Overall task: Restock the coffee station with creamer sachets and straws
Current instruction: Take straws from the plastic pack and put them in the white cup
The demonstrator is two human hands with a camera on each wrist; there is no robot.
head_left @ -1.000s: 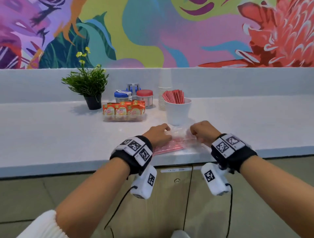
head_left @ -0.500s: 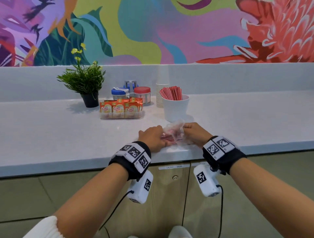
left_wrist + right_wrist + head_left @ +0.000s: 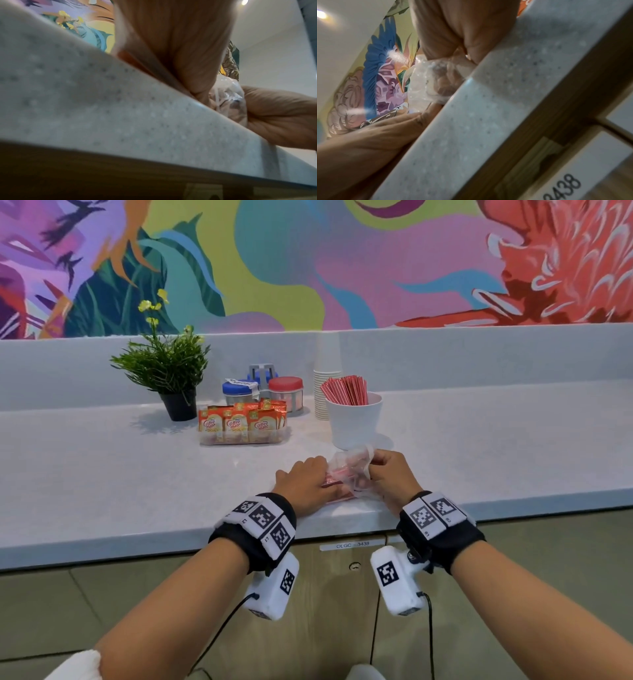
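A clear plastic bag of red straws (image 3: pixel 346 474) lies at the counter's front edge. My left hand (image 3: pixel 308 479) rests on its left part with fingers curled over the straws inside. My right hand (image 3: pixel 387 469) pinches the crumpled loose end of the bag, which the right wrist view shows as bunched film (image 3: pixel 423 81). Just behind stands the white cup (image 3: pixel 356 422) holding red straws (image 3: pixel 346 390). Orange creamer sachets (image 3: pixel 241 422) stand upright in a clear tray to its left. In the left wrist view my left hand (image 3: pixel 180 47) meets the film (image 3: pixel 228 94).
A potted plant (image 3: pixel 168 371) stands at the back left. A blue-lidded jar (image 3: pixel 236 392), a red-lidded jar (image 3: pixel 286 392) and a stack of paper cups (image 3: pixel 323 392) sit behind the sachets. The white counter (image 3: pixel 513 446) stretches right; cabinet doors (image 3: pixel 329 594) are below.
My hands have drawn closer together. The bag, flat on the counter a second ago, is now bunched up between them, its loose end lifted by my right hand.
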